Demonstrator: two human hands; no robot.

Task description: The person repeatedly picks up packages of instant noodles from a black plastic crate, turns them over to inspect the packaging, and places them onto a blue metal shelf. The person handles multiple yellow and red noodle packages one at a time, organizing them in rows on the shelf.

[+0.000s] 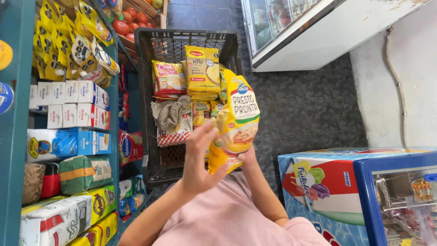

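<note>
**Two hands steady a yellow packet over a crate**

Two hands hold one yellow food packet (236, 119) upright above a black plastic crate (146, 91) on the tiled floor. The left hand (199, 157) presses its fingers against the packet's lower front; the right hand (247, 157), mostly hidden behind it, seems to grasp the bottom edge. More packets (201, 70) and a crumpled cloth (170, 111) lie in the crate. Stocked shelves (68, 105) stand left. Supporting the base firmly likely keeps the soft packet from folding.
</note>
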